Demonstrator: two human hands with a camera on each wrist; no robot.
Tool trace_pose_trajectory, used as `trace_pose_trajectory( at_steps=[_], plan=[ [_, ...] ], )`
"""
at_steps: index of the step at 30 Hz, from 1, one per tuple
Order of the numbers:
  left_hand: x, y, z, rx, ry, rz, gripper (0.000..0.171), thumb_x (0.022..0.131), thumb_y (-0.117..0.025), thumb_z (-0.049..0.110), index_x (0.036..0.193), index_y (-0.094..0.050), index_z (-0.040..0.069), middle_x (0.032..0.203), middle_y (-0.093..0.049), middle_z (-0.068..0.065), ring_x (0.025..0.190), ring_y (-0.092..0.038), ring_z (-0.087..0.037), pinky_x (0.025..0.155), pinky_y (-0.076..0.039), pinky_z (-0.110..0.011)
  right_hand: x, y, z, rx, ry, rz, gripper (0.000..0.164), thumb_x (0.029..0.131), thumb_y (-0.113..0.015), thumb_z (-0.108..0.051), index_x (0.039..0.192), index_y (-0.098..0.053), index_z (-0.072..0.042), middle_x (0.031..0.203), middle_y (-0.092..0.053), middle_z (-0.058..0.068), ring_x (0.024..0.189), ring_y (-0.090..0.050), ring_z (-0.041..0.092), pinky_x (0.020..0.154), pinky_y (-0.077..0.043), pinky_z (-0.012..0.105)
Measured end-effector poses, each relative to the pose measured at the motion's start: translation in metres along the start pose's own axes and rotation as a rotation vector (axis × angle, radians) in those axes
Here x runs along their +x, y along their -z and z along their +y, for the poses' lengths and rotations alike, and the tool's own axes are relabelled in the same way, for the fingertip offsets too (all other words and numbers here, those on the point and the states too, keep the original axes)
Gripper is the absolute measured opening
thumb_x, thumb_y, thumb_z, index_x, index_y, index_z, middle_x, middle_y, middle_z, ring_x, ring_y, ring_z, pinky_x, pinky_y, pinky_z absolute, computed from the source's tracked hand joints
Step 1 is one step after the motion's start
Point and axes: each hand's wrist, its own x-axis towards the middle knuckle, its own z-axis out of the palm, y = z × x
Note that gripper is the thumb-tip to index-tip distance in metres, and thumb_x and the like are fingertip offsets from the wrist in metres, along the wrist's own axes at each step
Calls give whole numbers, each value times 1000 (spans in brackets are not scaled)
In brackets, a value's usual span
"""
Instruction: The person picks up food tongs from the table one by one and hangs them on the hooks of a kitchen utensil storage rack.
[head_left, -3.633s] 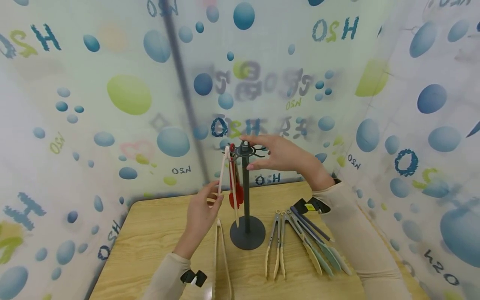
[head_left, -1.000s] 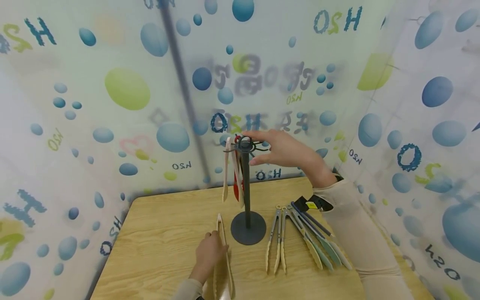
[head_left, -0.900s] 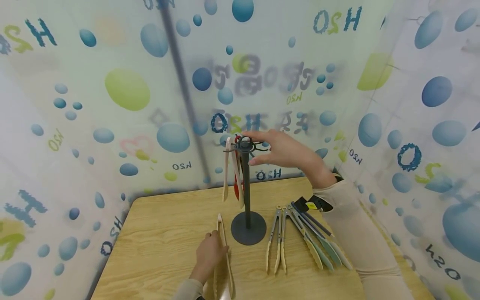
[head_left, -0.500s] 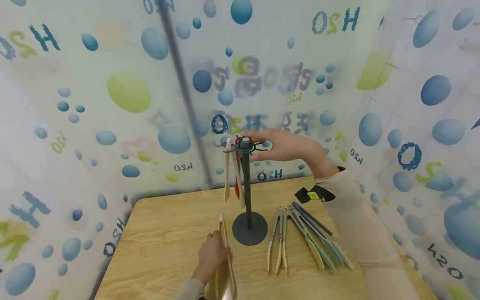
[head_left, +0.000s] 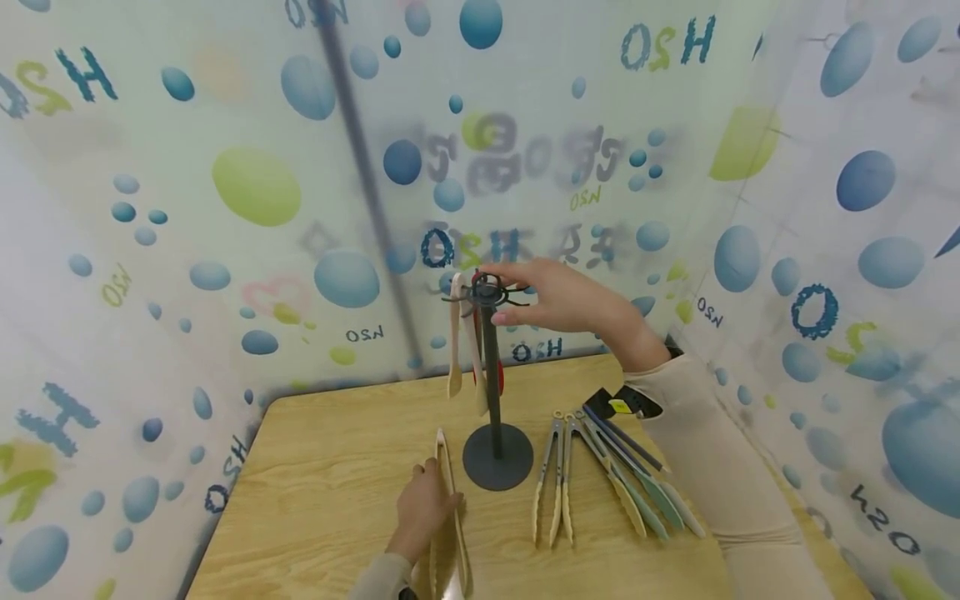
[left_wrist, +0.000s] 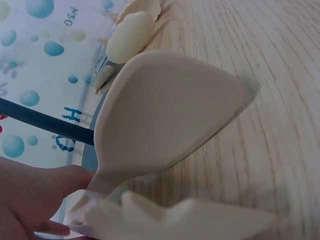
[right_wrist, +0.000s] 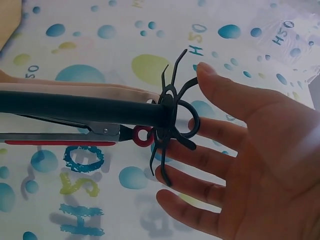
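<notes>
My left hand [head_left: 422,507] grips beige tongs [head_left: 460,537] lying on the table. Close up in the left wrist view, one flat, spatula-shaped end [left_wrist: 165,110] faces the camera, with a scalloped end [left_wrist: 175,219] below it. My right hand [head_left: 562,296] is around the hooked top of a dark grey stand [head_left: 492,375]. In the right wrist view its thumb meets one hook [right_wrist: 187,86], and the fairly straight fingers lie behind the top ring. Pale pink tongs [head_left: 454,333] and red tongs [head_left: 500,377] hang from the hooks, the red ones partly behind the pole.
Right of the stand's round base [head_left: 480,471], several tongs lie side by side on the wooden table [head_left: 315,475], some cream-tipped tongs [head_left: 557,475] and some green-tipped tongs [head_left: 660,504]. Patterned curtain [head_left: 255,183] walls surround the table at the back and sides.
My left hand has left the pale pink tongs hanging on the stand and come down to the beige tongs. Lately the hooked top has turned slightly, shifting the red tongs rightward behind the pole.
</notes>
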Motion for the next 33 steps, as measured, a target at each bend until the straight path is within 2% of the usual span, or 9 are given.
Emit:
trace_pose_trajectory(
  at_steps=[8, 13, 17, 20, 26, 33],
  plan=[
    [2, 3, -1, -28, 4, -28, 72, 72, -79, 18, 133, -49, -6, 107, -62, -27, 61, -53, -23, 49, -45, -38, 0, -2, -8, -37, -21, 35, 73, 93, -63, -50, 156, -32, -27, 143, -57, 10, 131, -55, 30, 103, -48, 51],
    [0, 11, -2, -57, -7, -16, 75, 77, -79, 19, 139, -45, -5, 119, -60, -32, 57, -49, -19, 46, -41, -32, 0, -5, -10, -59, -19, 45, 74, 93, -62, -51, 156, -31, -27, 143, -57, 10, 130, -56, 30, 103, -48, 51],
    [4, 26, 1, -80, -45, 44, 73, 81, -77, 21, 142, -45, -4, 125, -58, -31, 58, -50, -17, 46, -42, -30, 0, -6, -9, -70, -25, 64, 73, 93, -62, -52, 156, -32, -29, 143, -57, 8, 130, -56, 28, 102, -49, 50],
    [8, 39, 5, -115, -93, 109, 72, 82, -77, 20, 142, -45, -3, 117, -61, -26, 61, -54, -17, 46, -41, -28, 0, -7, -10, -69, -36, 73, 73, 92, -62, -54, 155, -33, -30, 142, -58, 7, 129, -57, 28, 101, -50, 50],
    [14, 65, 15, -155, -191, 274, 71, 80, -78, 17, 142, -47, 2, 102, -62, -17, 59, -51, -13, 46, -37, -23, 0, -9, -11, -67, -38, 88, 73, 91, -63, -55, 154, -36, -28, 140, -59, 7, 128, -57, 27, 101, -49, 50],
    [20, 93, 30, -177, -299, 438, 72, 79, -81, 16, 142, -48, 4, 102, -61, -15, 70, -63, -21, 47, -44, -26, 2, -12, -13, -73, -59, 114, 74, 90, -64, -57, 153, -38, -28, 138, -60, 5, 126, -58, 26, 100, -50, 50]
  ],
)
